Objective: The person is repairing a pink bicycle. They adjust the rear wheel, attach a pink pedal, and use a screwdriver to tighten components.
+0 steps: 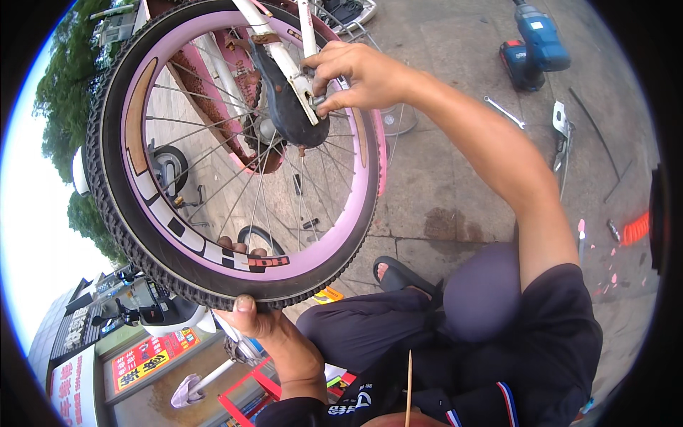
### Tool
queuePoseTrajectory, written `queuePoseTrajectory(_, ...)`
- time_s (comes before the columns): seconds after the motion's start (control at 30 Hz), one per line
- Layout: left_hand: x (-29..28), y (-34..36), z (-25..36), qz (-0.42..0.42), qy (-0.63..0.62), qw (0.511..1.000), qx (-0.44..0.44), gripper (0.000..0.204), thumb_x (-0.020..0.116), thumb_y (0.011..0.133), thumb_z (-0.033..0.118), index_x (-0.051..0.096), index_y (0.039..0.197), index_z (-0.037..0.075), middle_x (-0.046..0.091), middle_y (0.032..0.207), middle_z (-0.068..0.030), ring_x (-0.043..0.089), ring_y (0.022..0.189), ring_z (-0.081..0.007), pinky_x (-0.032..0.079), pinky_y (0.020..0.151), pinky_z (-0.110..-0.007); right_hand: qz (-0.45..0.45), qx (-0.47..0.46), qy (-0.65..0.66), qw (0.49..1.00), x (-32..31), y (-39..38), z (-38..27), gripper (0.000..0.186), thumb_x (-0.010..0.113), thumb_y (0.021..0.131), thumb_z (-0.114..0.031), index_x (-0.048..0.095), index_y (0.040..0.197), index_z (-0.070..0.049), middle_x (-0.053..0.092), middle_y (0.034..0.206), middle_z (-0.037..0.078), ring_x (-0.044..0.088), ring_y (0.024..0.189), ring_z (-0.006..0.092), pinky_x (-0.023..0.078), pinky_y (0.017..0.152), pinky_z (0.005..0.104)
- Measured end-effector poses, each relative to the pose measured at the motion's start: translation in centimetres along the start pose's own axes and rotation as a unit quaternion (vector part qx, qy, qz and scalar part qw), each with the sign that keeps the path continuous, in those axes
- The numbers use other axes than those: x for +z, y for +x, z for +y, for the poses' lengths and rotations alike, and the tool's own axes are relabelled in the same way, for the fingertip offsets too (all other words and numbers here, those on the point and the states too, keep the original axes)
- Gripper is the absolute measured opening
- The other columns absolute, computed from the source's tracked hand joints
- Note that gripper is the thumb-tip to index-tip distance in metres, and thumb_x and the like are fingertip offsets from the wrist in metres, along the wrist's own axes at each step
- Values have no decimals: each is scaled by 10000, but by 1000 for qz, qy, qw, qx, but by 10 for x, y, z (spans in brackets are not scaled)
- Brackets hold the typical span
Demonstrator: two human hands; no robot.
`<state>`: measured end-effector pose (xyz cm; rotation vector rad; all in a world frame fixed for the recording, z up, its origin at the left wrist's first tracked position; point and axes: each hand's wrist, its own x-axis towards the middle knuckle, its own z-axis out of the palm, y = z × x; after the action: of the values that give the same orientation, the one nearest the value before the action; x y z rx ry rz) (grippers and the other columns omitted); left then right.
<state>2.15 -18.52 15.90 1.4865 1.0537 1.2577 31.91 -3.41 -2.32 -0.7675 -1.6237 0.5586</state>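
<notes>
A child's bicycle wheel with a pink rim (158, 186) and black knobbly tyre (107, 174) is held up before me. My left hand (252, 313) grips it at the bottom, thumb on the tyre and fingertips showing inside the rim. At the slotted end of the white frame tube (288, 67), my right hand (352, 75) pinches a small grey metal part (319, 101), apparently the axle nut; the fingers partly hide it. Just beside it is a black chain cover (274, 99). Behind the spokes, a rusty pink mudguard (196, 78) shows.
A blue cordless power tool (542, 39) stands on the paving at the upper right. Nearby lie a spanner (505, 112), locking pliers (560, 142), a thin black rod (594, 124) and a coiled orange hose (635, 229). An electric scooter (160, 309) is at the lower left.
</notes>
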Motion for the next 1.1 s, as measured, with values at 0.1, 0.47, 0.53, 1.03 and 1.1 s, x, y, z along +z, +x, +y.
queuePoseTrajectory(0.1,1,0,0,8,14,1000,1,917,750,748,190,296,1500,-76,439,1440,-283,578,1220,-352,556,977,-511,-1,7,-2,1000,0,1,1,313,892,682,-203,741,925,-77,632,1326,215,594,1161,324,486,983,410)
queuePoseTrajectory(0.47,11,-2,0,33,30,999,3,908,770,729,228,348,1484,-48,483,1385,-240,590,1184,-314,564,939,-477,134,-82,-137,978,11,-13,-15,288,779,713,-131,702,988,-90,634,1238,139,563,1155,324,467,987,426)
queuePoseTrajectory(0.53,13,-3,0,38,32,999,2,909,761,725,223,346,1487,-47,481,1388,-242,590,1188,-324,567,938,-480,120,-62,-134,982,14,-16,-19,281,779,715,-130,691,974,-67,637,1130,124,577,1078,306,484,927,407)
queuePoseTrajectory(1.03,12,-4,0,46,43,998,3,929,782,737,243,332,1481,-82,489,1404,-267,593,1204,-349,588,949,-486,19,-34,-124,992,7,-8,-25,220,710,857,-182,637,948,4,662,915,172,654,867,366,522,743,432)
queuePoseTrajectory(1.1,12,-4,0,47,45,998,4,926,783,737,245,336,1478,-83,492,1402,-265,592,1205,-349,589,947,-481,-11,3,-128,992,8,-7,-26,222,694,871,-196,630,958,-1,665,894,177,655,834,370,521,722,440)
